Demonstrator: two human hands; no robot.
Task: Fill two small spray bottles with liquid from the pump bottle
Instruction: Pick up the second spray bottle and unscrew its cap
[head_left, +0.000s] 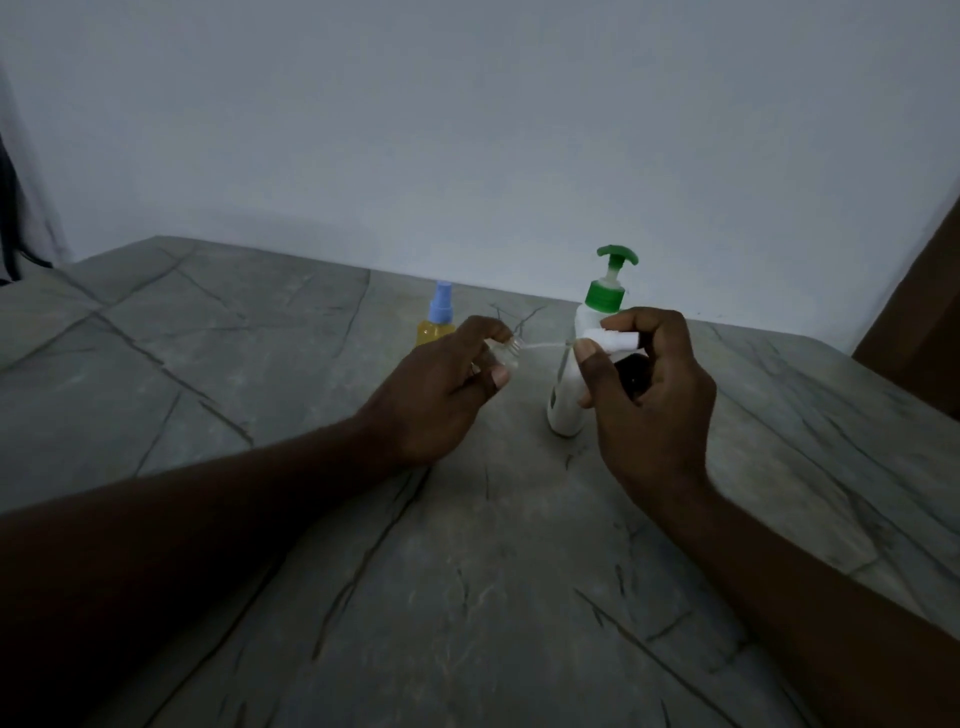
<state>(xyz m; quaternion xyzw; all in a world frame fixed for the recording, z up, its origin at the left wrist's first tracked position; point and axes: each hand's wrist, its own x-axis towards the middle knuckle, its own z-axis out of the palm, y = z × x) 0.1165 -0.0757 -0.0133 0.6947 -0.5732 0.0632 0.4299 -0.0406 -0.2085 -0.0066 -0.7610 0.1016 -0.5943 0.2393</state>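
A white pump bottle (566, 395) with a green pump head stands upright on the grey marbled table (260, 364), partly behind my right hand. My left hand (441, 389) grips a small clear spray bottle (506, 356), tilted with its threaded neck pointing right. My right hand (649, 395) pinches a white spray cap (621, 340); its thin dip tube reaches left to the clear bottle's neck. A second small spray bottle (435, 325), filled with yellow liquid and capped in blue, stands upright behind my left hand.
A pale wall (467, 130) rises just behind the table's far edge. A brown wooden piece (919, 312) stands at the right edge. Dark cables (10, 228) hang at the far left.
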